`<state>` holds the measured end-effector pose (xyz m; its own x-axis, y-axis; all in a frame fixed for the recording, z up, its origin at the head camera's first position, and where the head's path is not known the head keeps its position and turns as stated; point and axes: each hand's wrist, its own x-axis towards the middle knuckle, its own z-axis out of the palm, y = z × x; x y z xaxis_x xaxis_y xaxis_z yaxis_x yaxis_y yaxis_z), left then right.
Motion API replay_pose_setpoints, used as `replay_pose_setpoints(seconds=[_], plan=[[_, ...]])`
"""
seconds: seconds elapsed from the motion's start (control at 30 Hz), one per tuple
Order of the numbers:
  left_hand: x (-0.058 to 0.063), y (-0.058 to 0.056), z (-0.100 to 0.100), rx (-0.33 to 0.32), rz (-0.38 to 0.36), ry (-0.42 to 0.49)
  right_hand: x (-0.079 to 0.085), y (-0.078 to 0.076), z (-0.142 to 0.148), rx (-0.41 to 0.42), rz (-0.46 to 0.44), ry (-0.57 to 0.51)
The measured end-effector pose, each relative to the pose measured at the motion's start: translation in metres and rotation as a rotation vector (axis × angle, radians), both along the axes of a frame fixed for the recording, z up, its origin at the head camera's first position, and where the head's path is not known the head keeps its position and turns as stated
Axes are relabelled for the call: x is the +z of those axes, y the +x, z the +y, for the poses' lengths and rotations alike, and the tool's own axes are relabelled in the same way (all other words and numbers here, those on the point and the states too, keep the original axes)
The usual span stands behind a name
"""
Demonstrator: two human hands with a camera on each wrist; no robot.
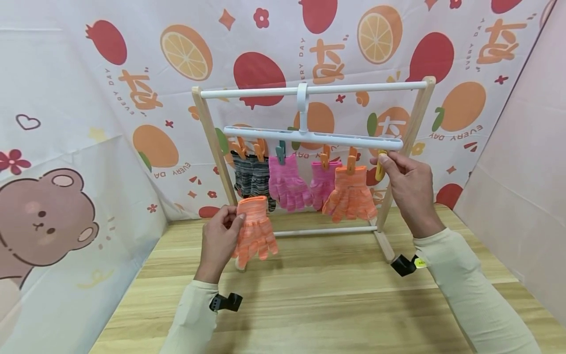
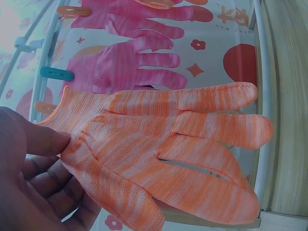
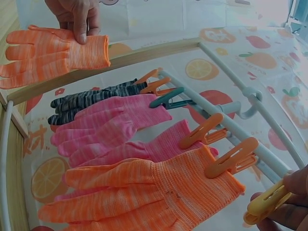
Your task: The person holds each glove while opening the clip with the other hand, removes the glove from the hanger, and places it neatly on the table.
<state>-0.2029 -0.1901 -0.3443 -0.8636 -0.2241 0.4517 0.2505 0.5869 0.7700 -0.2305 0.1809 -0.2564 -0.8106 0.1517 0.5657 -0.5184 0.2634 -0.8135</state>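
By fingers of the left hand (image 1: 218, 242), an orange glove (image 1: 254, 230) is pinched; by those of the right hand (image 1: 412, 191), a yellow clothespin (image 1: 381, 167). Between them, clipped gloves (image 1: 287, 182) are hung from a hanger (image 1: 345, 140); beyond, "EVERY DAY" is printed on the backdrop (image 1: 283, 29).

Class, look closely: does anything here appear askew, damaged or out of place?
Yes: the white hanger tilts. Its end near the right hand sits lower than the other, out of line with the rail above. No spill or damage stands out.
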Motion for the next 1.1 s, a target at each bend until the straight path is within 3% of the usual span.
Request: replay_pose_setpoints(seconds=[1.1], plan=[[-0.0084,0.0013,-0.0071,0.022,-0.027,-0.01,-0.0013,0.0008,0.0014,-0.004,-0.01,-0.004]])
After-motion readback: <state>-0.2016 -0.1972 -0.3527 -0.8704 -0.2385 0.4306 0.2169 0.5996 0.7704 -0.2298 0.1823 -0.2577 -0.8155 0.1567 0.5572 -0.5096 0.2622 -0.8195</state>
